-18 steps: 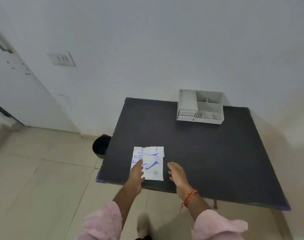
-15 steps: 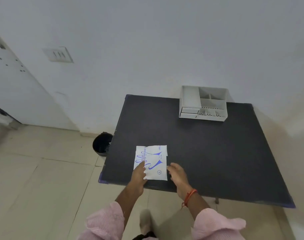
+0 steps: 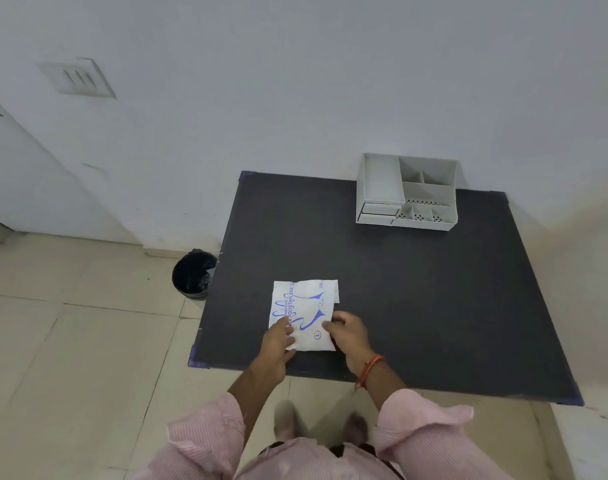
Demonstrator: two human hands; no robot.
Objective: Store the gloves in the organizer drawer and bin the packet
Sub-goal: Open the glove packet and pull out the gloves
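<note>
A white glove packet (image 3: pixel 307 306) with blue print lies flat on the dark table (image 3: pixel 416 289), near its front edge. My left hand (image 3: pixel 277 342) pinches the packet's near-left corner, fingers on top and thumb at the edge. My right hand (image 3: pixel 348 332) curls its fingers over the packet's near-right edge. No loose gloves show outside the packet. The white organizer (image 3: pixel 407 192) stands at the table's far edge against the wall, its small drawer (image 3: pixel 378 214) at the lower left shut. A black bin (image 3: pixel 193 274) sits on the floor by the table's left side.
A white wall runs behind the table, with a switch plate (image 3: pixel 76 79) at the upper left and a door (image 3: pixel 18 174) beside it. Tiled floor (image 3: pixel 81 358) lies left of the table. My feet show below the table's front edge.
My right hand has moved left from beside the packet and curled onto its right edge. My left hand has closed on the left corner. The view has shifted nearer.
</note>
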